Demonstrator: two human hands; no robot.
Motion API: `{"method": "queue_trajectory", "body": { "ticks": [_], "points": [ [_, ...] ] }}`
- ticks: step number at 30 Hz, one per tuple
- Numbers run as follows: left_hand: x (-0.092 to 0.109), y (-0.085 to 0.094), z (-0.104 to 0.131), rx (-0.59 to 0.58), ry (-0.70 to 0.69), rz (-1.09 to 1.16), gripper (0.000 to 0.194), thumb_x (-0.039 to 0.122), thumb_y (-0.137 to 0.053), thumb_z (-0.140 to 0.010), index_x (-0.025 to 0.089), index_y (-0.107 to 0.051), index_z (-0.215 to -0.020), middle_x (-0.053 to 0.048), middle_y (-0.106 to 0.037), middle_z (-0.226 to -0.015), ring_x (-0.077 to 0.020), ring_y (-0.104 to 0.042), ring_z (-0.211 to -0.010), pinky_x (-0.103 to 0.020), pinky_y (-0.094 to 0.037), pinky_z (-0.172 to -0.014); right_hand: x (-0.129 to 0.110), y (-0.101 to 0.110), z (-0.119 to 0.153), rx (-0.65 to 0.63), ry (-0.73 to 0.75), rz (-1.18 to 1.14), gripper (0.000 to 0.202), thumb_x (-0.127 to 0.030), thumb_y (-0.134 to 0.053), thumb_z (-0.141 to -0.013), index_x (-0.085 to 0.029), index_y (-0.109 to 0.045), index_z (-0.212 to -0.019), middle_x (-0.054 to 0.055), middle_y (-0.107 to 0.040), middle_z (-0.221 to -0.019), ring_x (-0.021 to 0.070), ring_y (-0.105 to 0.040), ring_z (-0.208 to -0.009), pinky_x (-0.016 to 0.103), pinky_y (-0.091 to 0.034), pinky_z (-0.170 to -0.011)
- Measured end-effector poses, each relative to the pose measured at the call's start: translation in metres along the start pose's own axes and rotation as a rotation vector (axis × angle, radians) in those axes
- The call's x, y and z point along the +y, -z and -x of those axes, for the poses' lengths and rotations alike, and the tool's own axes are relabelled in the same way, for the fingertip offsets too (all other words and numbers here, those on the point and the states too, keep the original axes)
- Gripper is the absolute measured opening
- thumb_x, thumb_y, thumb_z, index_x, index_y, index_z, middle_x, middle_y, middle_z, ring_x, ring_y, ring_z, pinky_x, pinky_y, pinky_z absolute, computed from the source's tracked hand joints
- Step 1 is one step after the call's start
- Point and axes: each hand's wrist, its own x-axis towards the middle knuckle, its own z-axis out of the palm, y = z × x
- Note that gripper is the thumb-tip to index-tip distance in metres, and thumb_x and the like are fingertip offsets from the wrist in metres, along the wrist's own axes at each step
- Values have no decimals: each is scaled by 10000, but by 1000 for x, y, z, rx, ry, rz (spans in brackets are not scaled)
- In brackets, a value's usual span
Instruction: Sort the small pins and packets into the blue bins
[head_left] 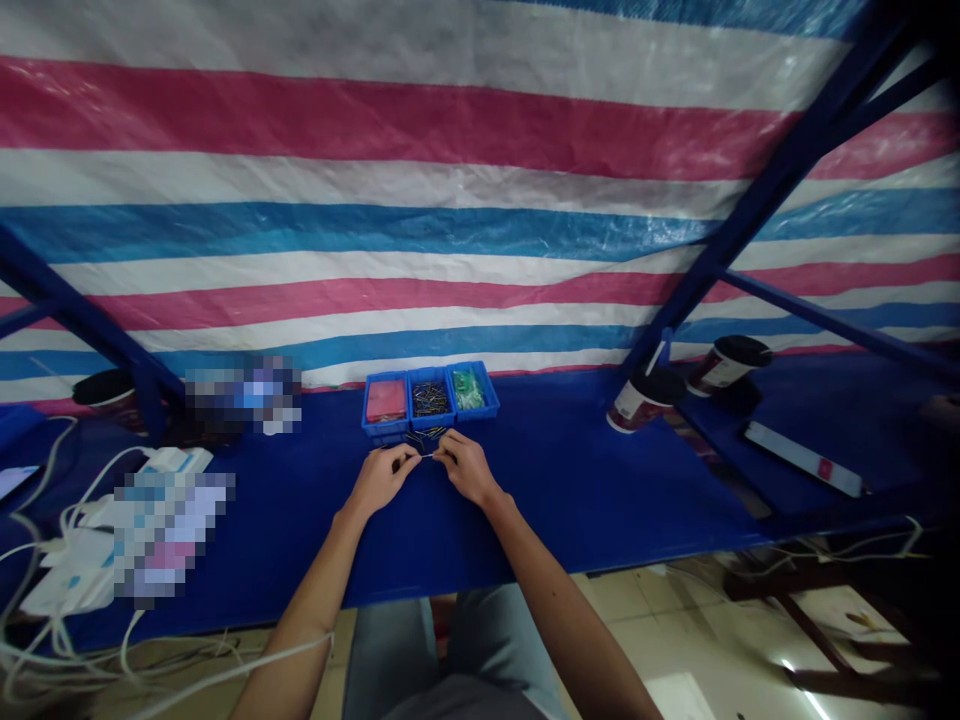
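My left hand (384,476) and my right hand (466,466) meet over the blue table, fingertips pinched close together. Between them runs a short, thin, pale piece (427,456), too small to name; both hands seem to grip it, one at each end. Just beyond my fingers lie several small dark and yellowish pin-like pieces (426,434) on the table. Behind those stand three joined blue bins: one with a pink-red block or stack (386,400), one with many dark and brassy small pins (430,399), and one with green and clear small pieces (469,390).
White power strips and cables (82,570) crowd the left side. Lidded cups (637,402) stand at the right by a blue metal frame post (720,240). A long white box (804,460) lies farther right. A striped tarp (450,230) hangs behind the table (585,480).
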Motion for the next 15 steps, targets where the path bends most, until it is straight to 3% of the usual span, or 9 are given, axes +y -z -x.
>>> {"method": "queue_trajectory", "body": {
  "ticks": [15],
  "points": [
    [-2, -1, 0, 27, 2, 0, 344, 464, -496, -942, 202, -718, -925, 22, -618, -596, -132, -550, -566, -219, -385, -606, 7, -4, -1, 24, 3, -65, 186, -137, -577, -907, -208, -529, -742, 0, -570, -865, 136, -568, -764, 229, -407, -732]
  ]
}}
